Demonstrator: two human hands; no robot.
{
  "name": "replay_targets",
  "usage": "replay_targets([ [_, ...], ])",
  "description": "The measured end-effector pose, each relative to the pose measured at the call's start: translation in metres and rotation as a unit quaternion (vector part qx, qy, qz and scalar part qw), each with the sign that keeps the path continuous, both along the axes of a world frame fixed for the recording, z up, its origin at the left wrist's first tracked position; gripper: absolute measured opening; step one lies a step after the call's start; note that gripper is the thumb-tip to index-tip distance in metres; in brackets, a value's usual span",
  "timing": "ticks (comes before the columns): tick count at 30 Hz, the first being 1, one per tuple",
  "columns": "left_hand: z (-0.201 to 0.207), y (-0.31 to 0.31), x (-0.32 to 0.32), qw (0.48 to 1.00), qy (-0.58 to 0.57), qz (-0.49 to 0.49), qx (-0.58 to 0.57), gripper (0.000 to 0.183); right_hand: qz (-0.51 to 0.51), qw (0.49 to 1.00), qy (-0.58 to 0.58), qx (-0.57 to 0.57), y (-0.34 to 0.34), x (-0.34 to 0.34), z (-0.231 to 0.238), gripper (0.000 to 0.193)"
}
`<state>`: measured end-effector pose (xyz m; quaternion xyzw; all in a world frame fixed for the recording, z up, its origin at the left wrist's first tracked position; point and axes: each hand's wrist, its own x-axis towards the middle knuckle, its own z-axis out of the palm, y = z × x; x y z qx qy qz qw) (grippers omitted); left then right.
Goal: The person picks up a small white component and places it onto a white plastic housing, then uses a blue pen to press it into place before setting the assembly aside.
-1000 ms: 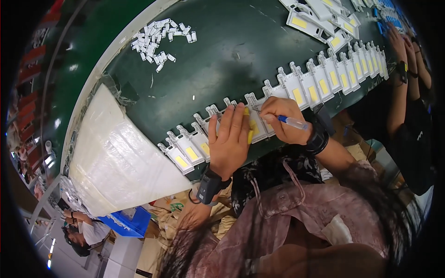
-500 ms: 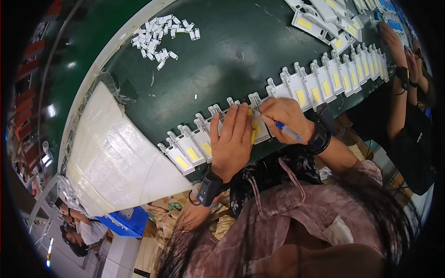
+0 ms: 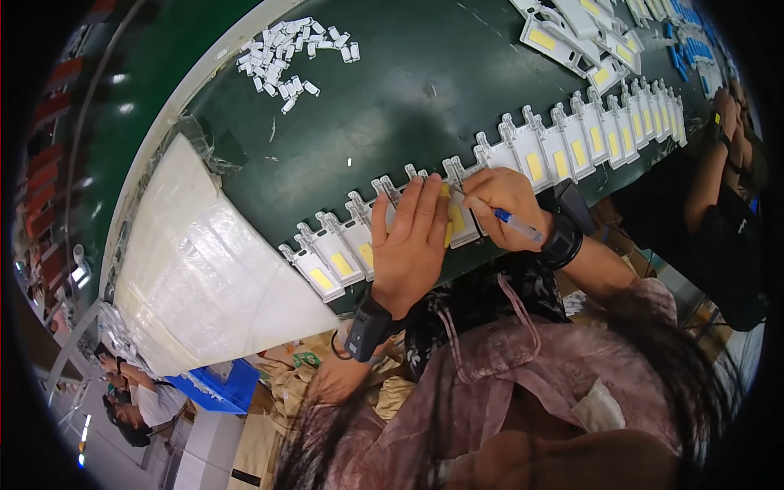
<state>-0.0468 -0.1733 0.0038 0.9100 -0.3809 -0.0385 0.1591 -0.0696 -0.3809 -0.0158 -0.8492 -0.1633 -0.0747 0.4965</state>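
A long row of white plastic panels (image 3: 534,167) with yellow rectangles and clipped ends runs across the green worktable. My left hand (image 3: 408,245) lies flat on panels in the middle of the row, fingers stretched out. Something yellow (image 3: 447,214) shows along the edge of its fingers; its full shape is covered. Just to the right, my right hand (image 3: 508,204) is closed around a pen (image 3: 521,226) with a clear barrel and blue part. The pen's tip is hidden by my fingers, close to the panel (image 3: 464,222) beside my left hand.
Small white parts (image 3: 282,57) lie scattered at the far left. More panels (image 3: 563,37) are heaped at the far right, near blue cylindrical pieces (image 3: 690,53). A white wrapped sheet (image 3: 212,278) covers the table's left end. A co-worker's arm (image 3: 710,171) is at right.
The co-worker's hand at the far right has drawn back from the table toward their body. My hands keep nearly the same pose, while the whole view has shifted slightly.
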Motion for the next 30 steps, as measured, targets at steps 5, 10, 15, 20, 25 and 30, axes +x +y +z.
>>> replay_targets([
  [5,0.005,0.0,0.004,1.0,0.014,-0.014,0.014,0.038,0.007,1.0,0.024,-0.012,-0.005,-0.002,0.004,0.006],
  [10,0.005,0.003,0.002,1.0,0.007,0.0,0.028,0.037,0.022,0.999,0.04,0.011,-0.006,0.002,0.007,0.01],
  [15,0.003,0.005,-0.001,1.0,0.027,0.0,0.014,0.039,0.051,0.998,0.019,0.007,-0.006,0.006,0.012,0.021],
  [20,0.005,0.005,0.002,0.998,0.055,0.006,0.005,0.04,0.056,0.998,0.028,0.026,-0.001,0.009,0.011,0.021],
  [25,0.004,0.005,0.003,0.998,0.063,-0.001,0.003,0.043,0.064,0.997,0.033,0.019,0.0,0.01,0.008,0.02],
  [30,0.005,0.006,0.004,0.998,0.065,-0.002,-0.005,0.042,0.06,0.997,0.042,0.029,0.0,0.01,0.01,0.02],
])
